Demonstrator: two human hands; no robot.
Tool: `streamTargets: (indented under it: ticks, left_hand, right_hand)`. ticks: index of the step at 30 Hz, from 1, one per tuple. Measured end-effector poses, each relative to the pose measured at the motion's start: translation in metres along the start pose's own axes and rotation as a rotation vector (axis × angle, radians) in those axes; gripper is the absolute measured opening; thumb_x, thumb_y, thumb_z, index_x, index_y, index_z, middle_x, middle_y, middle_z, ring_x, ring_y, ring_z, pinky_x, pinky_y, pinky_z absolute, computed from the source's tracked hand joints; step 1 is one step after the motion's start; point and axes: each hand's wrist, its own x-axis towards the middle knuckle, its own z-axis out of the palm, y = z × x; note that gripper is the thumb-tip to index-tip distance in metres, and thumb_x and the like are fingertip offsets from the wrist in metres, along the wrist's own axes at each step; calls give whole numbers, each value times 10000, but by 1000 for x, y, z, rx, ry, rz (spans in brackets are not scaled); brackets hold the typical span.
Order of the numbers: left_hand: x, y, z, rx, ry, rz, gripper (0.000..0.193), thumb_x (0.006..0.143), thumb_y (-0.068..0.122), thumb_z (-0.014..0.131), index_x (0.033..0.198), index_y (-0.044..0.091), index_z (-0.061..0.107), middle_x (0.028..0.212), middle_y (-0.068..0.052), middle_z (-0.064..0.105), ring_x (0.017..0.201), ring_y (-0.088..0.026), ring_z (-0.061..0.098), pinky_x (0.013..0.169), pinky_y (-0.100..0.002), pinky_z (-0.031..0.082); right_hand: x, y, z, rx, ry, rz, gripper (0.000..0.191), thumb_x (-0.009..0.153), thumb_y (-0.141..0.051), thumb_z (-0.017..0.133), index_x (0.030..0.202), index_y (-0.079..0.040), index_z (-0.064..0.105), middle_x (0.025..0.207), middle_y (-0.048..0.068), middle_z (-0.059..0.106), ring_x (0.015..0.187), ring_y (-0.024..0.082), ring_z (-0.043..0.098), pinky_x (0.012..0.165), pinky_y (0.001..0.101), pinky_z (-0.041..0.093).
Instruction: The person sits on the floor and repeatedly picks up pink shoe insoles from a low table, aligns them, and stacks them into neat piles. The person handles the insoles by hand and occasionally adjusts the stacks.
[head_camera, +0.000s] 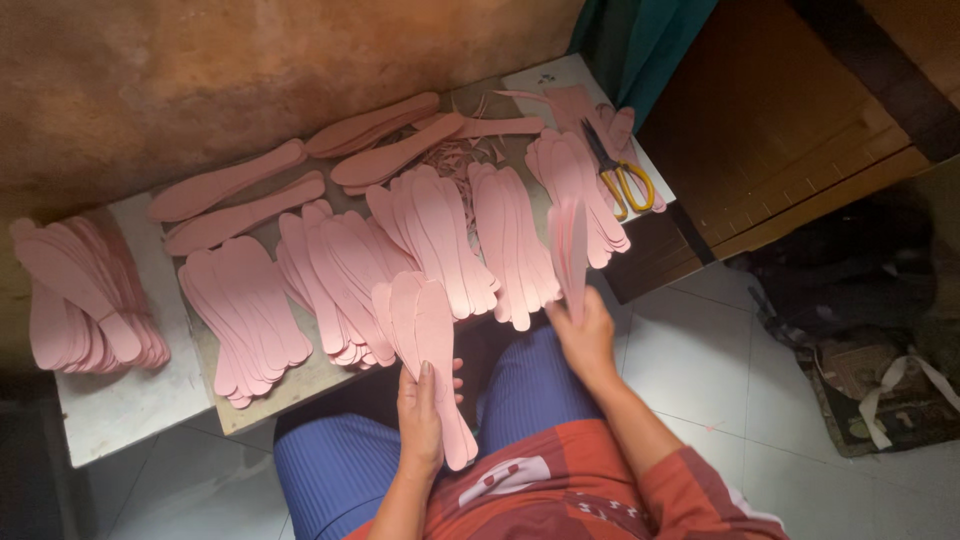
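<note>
My left hand (420, 415) closed around fanned bundle of pink insole cutouts (425, 340), long axis running away from me, broad ends toward table, narrow heels over my lap. My right hand (585, 335) pinching second small stack (572, 250) edge-on, upright, tips pointing at wall; count unclear, probably several sheets. Material thin, matte, flexible, foot-shaped. More pink stacks (430, 235) fanned across low table (130, 410), worn pale top. Yellow-handled scissors (622, 175) at far right corner. Rough brown wall (250, 70), white tiled floor (700, 370).
</note>
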Motion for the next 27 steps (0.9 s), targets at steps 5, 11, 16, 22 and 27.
streamTargets:
  ticks: [5, 11, 16, 22, 27]
  left_hand:
    - [2, -1, 11, 18, 0, -3, 330, 1043, 301, 454, 1252, 62, 546, 1052, -139, 749, 781, -137, 676, 640, -288, 563]
    - [5, 6, 16, 42, 27, 21, 371, 1052, 323, 442, 1289, 57, 547, 1067, -148, 751, 780, -142, 654, 643, -298, 555]
    - [6, 12, 14, -57, -9, 10, 463, 1046, 396, 364, 1311, 62, 546, 1095, -151, 747, 806, -147, 683, 663, -302, 574]
    - [14, 6, 16, -68, -46, -35, 368, 1037, 271, 457, 1289, 31, 576, 1110, -151, 735, 856, -181, 692, 720, -327, 580]
    - [13, -5, 14, -169, -101, 110, 331, 1002, 66, 583, 1327, 4, 572, 1186, -86, 698, 1036, -127, 655, 906, -283, 536]
  right_hand:
    - [113, -39, -24, -403, 111, -12, 566, 899, -363, 727, 1332, -30, 578, 1218, 237, 680, 1122, 438, 630, 946, 536, 498]
    - [146, -78, -25, -903, 28, 51, 998, 656, -662, 861, 1351, -22, 538, 1375, 168, 530, 1332, 377, 464, 1052, 500, 407]
    - [149, -74, -14, -806, 4, -23, 1177, 579, -616, 901, 1465, -18, 407, 1355, 207, 515, 1229, 413, 498, 974, 516, 421]
    - [161, -52, -4, -780, 73, -81, 662, 921, -342, 758, 1471, -58, 525, 1323, 202, 634, 1226, 408, 588, 983, 531, 502]
    - [147, -54, -1, -828, 165, -289, 778, 780, -333, 840, 1404, 4, 520, 1254, 219, 627, 1165, 424, 547, 873, 552, 478]
